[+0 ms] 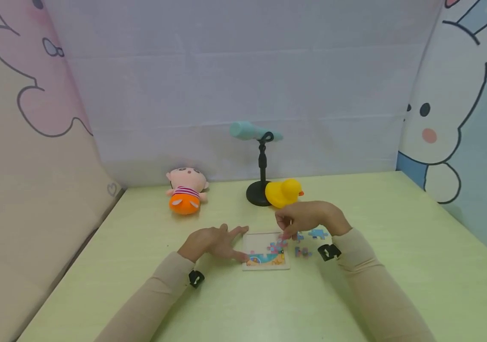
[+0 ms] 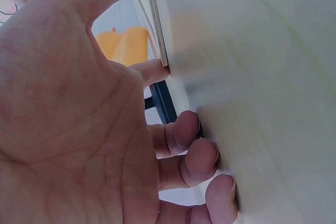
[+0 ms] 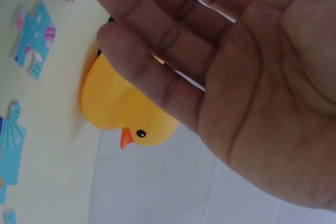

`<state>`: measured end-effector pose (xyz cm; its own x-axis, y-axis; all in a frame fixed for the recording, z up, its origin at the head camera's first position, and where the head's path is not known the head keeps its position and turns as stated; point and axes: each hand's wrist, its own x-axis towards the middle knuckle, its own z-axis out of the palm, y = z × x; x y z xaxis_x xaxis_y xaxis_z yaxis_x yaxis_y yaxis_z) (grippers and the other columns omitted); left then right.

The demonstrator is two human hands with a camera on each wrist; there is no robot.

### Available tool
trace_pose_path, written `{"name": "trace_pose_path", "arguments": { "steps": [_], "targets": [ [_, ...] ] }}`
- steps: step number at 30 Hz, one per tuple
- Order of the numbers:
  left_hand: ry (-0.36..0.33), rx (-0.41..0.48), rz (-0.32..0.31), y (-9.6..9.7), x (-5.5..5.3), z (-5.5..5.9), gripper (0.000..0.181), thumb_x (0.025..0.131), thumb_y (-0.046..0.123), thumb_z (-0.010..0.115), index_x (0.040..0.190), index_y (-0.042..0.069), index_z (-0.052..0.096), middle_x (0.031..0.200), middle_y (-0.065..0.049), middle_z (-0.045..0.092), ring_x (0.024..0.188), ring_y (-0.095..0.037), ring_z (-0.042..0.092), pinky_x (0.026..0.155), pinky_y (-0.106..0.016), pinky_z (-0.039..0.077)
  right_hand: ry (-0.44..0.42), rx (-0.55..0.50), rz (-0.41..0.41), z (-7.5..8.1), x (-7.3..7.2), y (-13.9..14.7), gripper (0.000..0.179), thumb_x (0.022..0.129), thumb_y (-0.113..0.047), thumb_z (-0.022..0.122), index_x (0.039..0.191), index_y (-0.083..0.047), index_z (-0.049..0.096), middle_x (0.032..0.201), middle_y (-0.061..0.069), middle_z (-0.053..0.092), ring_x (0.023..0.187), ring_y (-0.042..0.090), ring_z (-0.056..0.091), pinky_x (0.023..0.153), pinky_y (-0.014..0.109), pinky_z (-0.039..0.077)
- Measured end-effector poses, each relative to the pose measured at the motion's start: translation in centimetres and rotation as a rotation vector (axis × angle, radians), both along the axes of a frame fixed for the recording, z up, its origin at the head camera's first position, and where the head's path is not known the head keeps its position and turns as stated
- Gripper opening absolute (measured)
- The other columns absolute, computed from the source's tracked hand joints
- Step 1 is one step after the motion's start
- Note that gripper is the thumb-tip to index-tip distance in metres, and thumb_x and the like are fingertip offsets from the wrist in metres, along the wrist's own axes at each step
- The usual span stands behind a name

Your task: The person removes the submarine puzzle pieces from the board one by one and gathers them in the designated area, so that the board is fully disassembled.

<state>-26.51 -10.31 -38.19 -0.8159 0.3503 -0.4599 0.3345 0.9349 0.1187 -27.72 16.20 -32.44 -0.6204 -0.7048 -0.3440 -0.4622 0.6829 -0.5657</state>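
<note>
A shallow puzzle frame (image 1: pixel 256 242) lies on the table, its lower part filled with a colourful picture. Spread along its left side, my left hand (image 1: pixel 219 242) touches the frame with thumb and index finger. In the left wrist view the index fingertip (image 2: pixel 156 71) meets the frame's edge (image 2: pixel 156 24), while the other fingers rest on the tabletop. My right hand (image 1: pixel 305 216) bends down over the frame's upper right corner and pinches a small pink puzzle piece (image 1: pixel 284 235) there. The right wrist view hides its pinching fingertips. Joined pink-and-blue pieces (image 1: pixel 275 247) lie just below.
Loose puzzle pieces (image 1: pixel 318 233) lie right of the frame, with another (image 1: pixel 303 252) nearer. Behind stand a yellow duck (image 1: pixel 283 194) and a black stand (image 1: pixel 262 166) carrying a turquoise tube (image 1: pixel 249 130). A plush doll (image 1: pixel 185 192) sits at the back left.
</note>
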Motion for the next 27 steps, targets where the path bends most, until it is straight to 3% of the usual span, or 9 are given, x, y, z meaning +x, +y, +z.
{"name": "trace_pose_path", "arguments": {
  "steps": [4, 8, 14, 27],
  "targets": [
    [-0.001, 0.014, 0.0, 0.0, 0.0, 0.0, 0.09, 0.084, 0.075, 0.058, 0.159, 0.04, 0.022, 0.154, -0.02, 0.035, 0.124, -0.044, 0.051, 0.096, -0.062, 0.044, 0.028, 0.017, 0.013, 0.3, -0.1, 0.7, 0.02, 0.093, -0.009, 0.071, 0.083, -0.008, 0.054, 0.074, 0.0, 0.057, 0.075, 0.034, 0.063, 0.07, 0.03, 0.05],
    [0.0, 0.021, -0.001, 0.0, 0.0, 0.0, 0.09, 0.084, 0.074, 0.059, 0.159, 0.039, 0.022, 0.154, -0.02, 0.035, 0.124, -0.045, 0.051, 0.096, -0.062, 0.044, 0.008, 0.05, 0.015, 0.4, -0.1, 1.1, 0.018, 0.093, -0.011, 0.072, 0.084, -0.008, 0.056, 0.077, 0.0, 0.059, 0.072, 0.027, 0.061, 0.068, 0.027, 0.049],
    [0.006, 0.021, -0.006, 0.0, -0.1, 0.0, 0.089, 0.085, 0.075, 0.058, 0.158, 0.04, 0.022, 0.155, -0.02, 0.034, 0.125, -0.045, 0.05, 0.097, -0.062, 0.044, -0.021, 0.082, 0.015, 0.4, -0.3, 1.5, 0.018, 0.092, -0.011, 0.073, 0.084, -0.008, 0.057, 0.078, 0.002, 0.063, 0.069, 0.026, 0.06, 0.063, 0.025, 0.045],
    [-0.004, 0.024, 0.006, 0.0, -0.2, 0.0, 0.09, 0.084, 0.074, 0.059, 0.159, 0.039, 0.023, 0.156, -0.021, 0.033, 0.127, -0.045, 0.049, 0.096, -0.063, 0.043, -0.105, 0.129, -0.021, -0.1, -0.6, 2.0, 0.012, 0.094, -0.003, 0.067, 0.085, -0.007, 0.061, 0.077, 0.0, 0.062, 0.067, 0.026, 0.062, 0.066, 0.031, 0.048]
  ]
}}
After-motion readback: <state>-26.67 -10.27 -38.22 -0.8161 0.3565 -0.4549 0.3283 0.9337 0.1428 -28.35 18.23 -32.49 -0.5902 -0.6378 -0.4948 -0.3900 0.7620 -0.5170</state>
